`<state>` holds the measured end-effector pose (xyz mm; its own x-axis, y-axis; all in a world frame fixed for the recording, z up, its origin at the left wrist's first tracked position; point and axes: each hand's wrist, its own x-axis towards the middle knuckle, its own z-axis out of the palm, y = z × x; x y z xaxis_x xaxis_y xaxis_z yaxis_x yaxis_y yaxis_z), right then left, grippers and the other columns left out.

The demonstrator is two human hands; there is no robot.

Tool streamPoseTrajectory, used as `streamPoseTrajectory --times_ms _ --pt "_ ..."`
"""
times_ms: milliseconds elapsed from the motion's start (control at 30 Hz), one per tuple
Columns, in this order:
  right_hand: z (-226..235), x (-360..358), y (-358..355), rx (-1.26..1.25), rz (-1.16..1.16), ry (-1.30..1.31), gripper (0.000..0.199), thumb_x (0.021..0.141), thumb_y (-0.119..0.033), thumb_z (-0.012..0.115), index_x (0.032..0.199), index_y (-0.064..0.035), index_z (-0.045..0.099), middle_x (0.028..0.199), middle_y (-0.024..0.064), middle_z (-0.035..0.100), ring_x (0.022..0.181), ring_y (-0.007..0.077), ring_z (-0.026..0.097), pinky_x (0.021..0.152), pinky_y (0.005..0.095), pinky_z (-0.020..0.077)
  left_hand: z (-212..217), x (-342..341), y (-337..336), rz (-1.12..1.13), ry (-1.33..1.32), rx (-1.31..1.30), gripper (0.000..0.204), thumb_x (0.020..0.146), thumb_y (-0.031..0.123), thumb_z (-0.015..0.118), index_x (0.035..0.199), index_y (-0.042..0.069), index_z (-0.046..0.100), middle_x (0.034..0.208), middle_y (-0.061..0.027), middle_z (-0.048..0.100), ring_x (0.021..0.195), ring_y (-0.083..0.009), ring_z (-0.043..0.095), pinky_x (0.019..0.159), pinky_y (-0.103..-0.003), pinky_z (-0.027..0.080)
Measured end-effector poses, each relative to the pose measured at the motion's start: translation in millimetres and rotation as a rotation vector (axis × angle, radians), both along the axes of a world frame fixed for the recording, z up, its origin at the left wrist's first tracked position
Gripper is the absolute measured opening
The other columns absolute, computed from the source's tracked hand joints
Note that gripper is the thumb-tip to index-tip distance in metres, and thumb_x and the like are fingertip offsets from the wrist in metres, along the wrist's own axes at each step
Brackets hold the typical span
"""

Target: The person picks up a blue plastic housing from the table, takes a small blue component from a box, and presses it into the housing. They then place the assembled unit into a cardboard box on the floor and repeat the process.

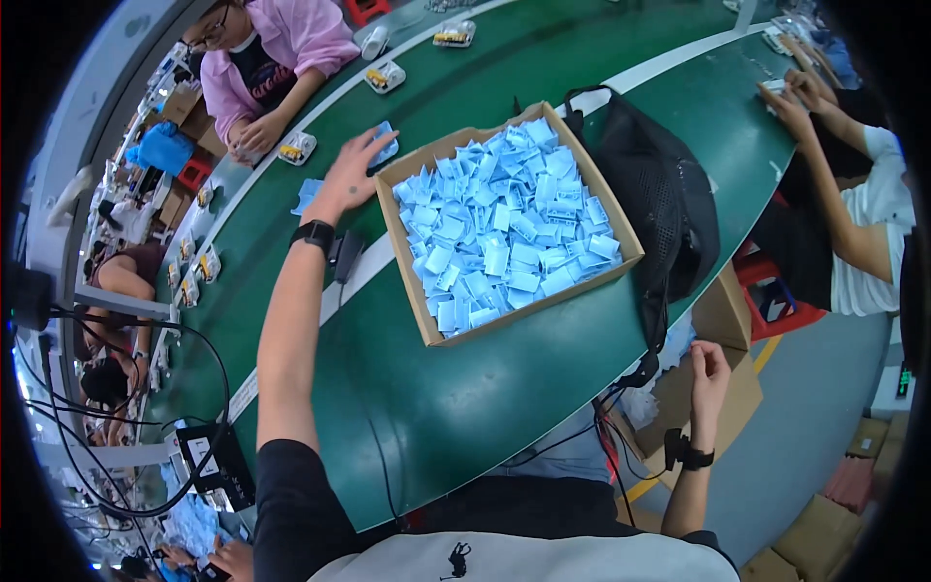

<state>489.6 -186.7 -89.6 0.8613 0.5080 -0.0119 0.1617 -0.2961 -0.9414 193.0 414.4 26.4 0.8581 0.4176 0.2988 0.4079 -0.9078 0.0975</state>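
Note:
My left hand (351,180) reaches across the green table at the left of a cardboard box (412,291). Its fingers are stretched out, the tips beside a light blue plastic piece (386,145); whether they touch it I cannot tell. A second blue piece (307,196) lies left of that wrist. Heaped in the box are many small, light blue plastic pieces (514,223). At the lower right, my right hand (712,376) is raised beside the table edge, above an open carton (722,412). Its fingers are curled together at the tips; anything between them is too small to make out.
A black bag (659,184) lies against the box's right side. White assemblies (385,78) stand along the green conveyor. A person in a pink shirt (281,58) sits across; another in white (868,223) works at right. Black cables (611,436) hang by the table edge.

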Motion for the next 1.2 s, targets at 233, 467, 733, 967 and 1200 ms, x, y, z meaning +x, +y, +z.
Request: streamPoseTrajectory --times_ms 233,467,733,967,1200 --pt "228.6 -56.8 125.4 0.15 0.695 -0.72 0.015 0.093 0.001 0.069 0.107 0.0022 0.067 0.094 0.0119 0.065 0.084 0.0217 0.068 0.077 0.0307 0.0525 3.2 -6.5 -5.4 0.317 0.1 0.147 0.053 0.096 0.032 0.068 0.146 0.024 0.056 0.136 -0.0128 0.06 0.128 -0.0392 0.056 0.109 -0.056 0.047" --pt "203.1 -30.6 272.8 -0.274 0.682 -1.113 0.027 0.093 -0.024 0.075 0.114 -0.0072 0.069 0.108 0.0151 0.068 0.094 0.0356 0.071 0.078 0.0462 0.0574 9.2 -70.1 -2.2 0.469 0.028 -0.041 0.048 0.094 0.03 0.069 0.141 0.024 0.063 0.131 -0.0127 0.064 0.12 -0.039 0.06 0.106 -0.05 0.05" --pt "202.1 -36.6 283.2 -0.354 0.778 -1.009 0.023 0.093 -0.022 0.075 0.103 -0.0042 0.065 0.099 0.0149 0.074 0.094 0.0354 0.073 0.076 0.0458 0.0572 -5.1 -127.0 -36.0 0.456 -0.148 -0.098 0.049 0.09 0.026 0.072 0.138 0.022 0.068 0.126 -0.0141 0.066 0.115 -0.0381 0.061 0.102 -0.046 0.052" --pt "261.1 -111.1 206.9 -0.018 0.915 -0.932 0.018 0.09 0.003 0.065 0.106 -0.0028 0.065 0.091 0.0156 0.068 0.088 0.0356 0.07 0.073 0.0439 0.0542 25.6 -159.8 -141.6 0.505 -0.254 -0.302 0.044 0.088 0.018 0.071 0.132 0.016 0.069 0.121 -0.014 0.066 0.113 -0.037 0.062 0.099 -0.045 0.051" --pt "185.1 -174.7 166.3 -0.28 1.368 -1.123 0.022 0.088 0.003 0.065 0.108 -0.0057 0.066 0.092 0.0117 0.059 0.098 0.0337 0.063 0.078 0.0437 0.0537 34.2 -168.4 -264.6 0.449 -0.029 -0.182 0.042 0.087 0.014 0.073 0.128 0.02 0.07 0.119 -0.007 0.067 0.115 -0.0331 0.062 0.108 -0.055 0.045"
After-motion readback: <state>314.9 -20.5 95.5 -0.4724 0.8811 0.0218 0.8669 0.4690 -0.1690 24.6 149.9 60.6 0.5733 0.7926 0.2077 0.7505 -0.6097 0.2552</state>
